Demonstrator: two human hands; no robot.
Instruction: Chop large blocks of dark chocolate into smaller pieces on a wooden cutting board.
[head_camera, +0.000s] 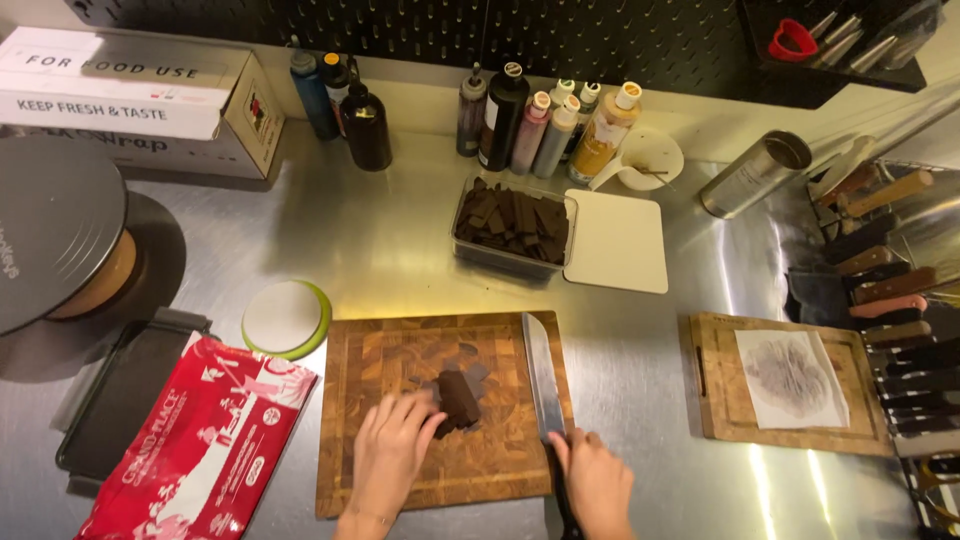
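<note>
Left grip touches chocolate block; right grip holds knife.

Both hands are bare, with no gloves or rings visible. The left hand has a thin bracelet at the wrist. The right hand shows no sleeve or watch at its wrist.

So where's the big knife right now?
The knife lies on the right side of the wooden cutting board, its handle under the right hand, just right of the dark chocolate block.
</note>
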